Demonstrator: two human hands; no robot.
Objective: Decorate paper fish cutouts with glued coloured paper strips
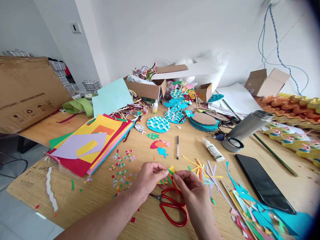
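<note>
Between the fingertips of both hands is a small striped paper fish (165,180) in yellow, green and orange, partly covered by the fingers. My left hand (151,176) pinches it from the left, thumb against forefinger. From the right, my right hand (193,190) pinches a green part near its yellow top. Just below the hands, red-handled scissors (187,216) lie on the table, their blades partly hidden under my left hand. Beyond the hands lie cut-out paper fish: a blue one (162,152), a green one (152,136) and an orange-and-pink one (160,144).
Tiny paper bits (122,170) lie left of the hands, near stacked coloured paper (82,163). Paper strips (200,168), a glue bottle (213,150), a phone (265,183) and a steel flask (250,126) are to the right. Wavy blue discs (158,124) and a pen (177,147) are farther back.
</note>
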